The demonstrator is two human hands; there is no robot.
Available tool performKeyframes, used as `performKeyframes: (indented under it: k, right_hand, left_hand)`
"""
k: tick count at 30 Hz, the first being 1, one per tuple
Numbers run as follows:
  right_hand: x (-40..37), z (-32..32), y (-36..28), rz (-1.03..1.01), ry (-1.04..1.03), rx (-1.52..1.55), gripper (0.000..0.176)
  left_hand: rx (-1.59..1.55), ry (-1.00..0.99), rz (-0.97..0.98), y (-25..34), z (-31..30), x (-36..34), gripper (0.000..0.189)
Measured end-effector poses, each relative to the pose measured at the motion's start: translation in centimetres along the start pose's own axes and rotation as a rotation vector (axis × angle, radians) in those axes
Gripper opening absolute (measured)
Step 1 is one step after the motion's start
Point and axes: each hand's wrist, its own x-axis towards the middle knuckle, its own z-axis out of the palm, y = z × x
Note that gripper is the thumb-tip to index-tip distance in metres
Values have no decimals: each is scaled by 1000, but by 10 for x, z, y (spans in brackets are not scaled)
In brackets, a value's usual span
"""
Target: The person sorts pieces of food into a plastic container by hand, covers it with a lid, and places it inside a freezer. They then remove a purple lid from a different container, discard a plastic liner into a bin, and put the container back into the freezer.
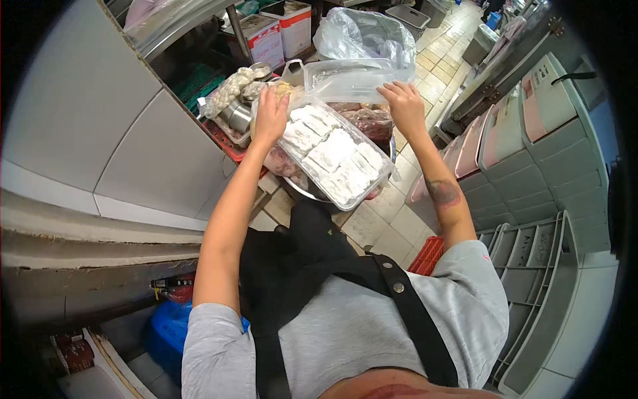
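Note:
A clear plastic tray [337, 154] full of white, powdery pieces lies tilted on top of bagged meat. At its upper left corner is my left hand [271, 114], fingers apart and resting near the rim. My right hand [403, 106] is at the right end of a clear plastic lid [352, 78], its fingers spread against the edge. The lid lies just beyond the tray. Dark red meat in plastic [367, 124] shows between the tray and the lid, and a metal basin is partly visible underneath.
Left of the tray are a bag of garlic [232, 92] and a metal container [236, 116]. A large clear bag [364, 36] stands beyond the lid. Grey-green bins [558, 139] line the right side, with a red crate [426, 255] below.

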Motion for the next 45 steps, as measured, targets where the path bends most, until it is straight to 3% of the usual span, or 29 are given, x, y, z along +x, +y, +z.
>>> performKeyframes:
  k: [4,7,10,11,15,16,17,19,20,21,23,24,28,30,33,37,43,45]
  right_hand:
    - [-12,-47,-27,80,155,-31,33]
    - [-15,-78,-21,164,243,143,42]
    - [-11,-112,-24,77,279,202,34]
    - [-10,-119,-29,169,290,429,36]
    - [-10,-133,-34,416,194,577,22]
    - [-7,-130,-31,458,175,753,22]
    - [-4,-127,-29,500,154,930,22]
    - [1,-121,-32,616,66,1292,27]
    - [-1,-114,-34,657,35,1324,27]
    - [-3,-108,-37,703,2,1353,27]
    - [-12,-101,-43,821,-84,1419,29]
    - [-18,-95,-46,848,-100,1390,31]
    - [-60,-43,-57,869,-142,1216,41]
    - [-79,-36,-67,913,-268,977,33]
    - [-98,-33,-71,630,-163,523,25]
    - [-103,-48,-80,628,-245,397,21]
    - [-93,-59,-91,546,-242,325,21]
    - [-91,-49,-83,610,-299,304,22]
  left_hand:
    - [-169,20,-207,13,-5,7,55]
    - [-177,-58,-216,25,-10,3,53]
    - [-590,-82,-382,44,-13,6,59]
    - [-594,-85,-349,50,-16,8,61]
    - [-617,-94,-228,70,-21,25,70]
    - [-620,-93,-200,69,-20,31,73]
    - [-586,-29,-131,58,-13,40,71]
    - [-615,-33,-264,61,-29,54,66]
    - [-630,-41,-333,64,-35,55,64]
    - [-660,66,-347,66,-36,52,40]
    - [-511,52,-384,41,-40,49,31]
    - [-438,40,-401,25,-41,45,27]
    - [-66,-47,-467,-28,-38,18,40]
    - [155,-30,-396,-31,-35,0,42]
    - [370,-83,-300,-21,-31,-13,41]
    - [496,-105,-369,-18,-18,-20,38]
    - [429,-134,-426,-34,-12,-28,39]
    - [419,-138,-426,-37,-7,-25,39]
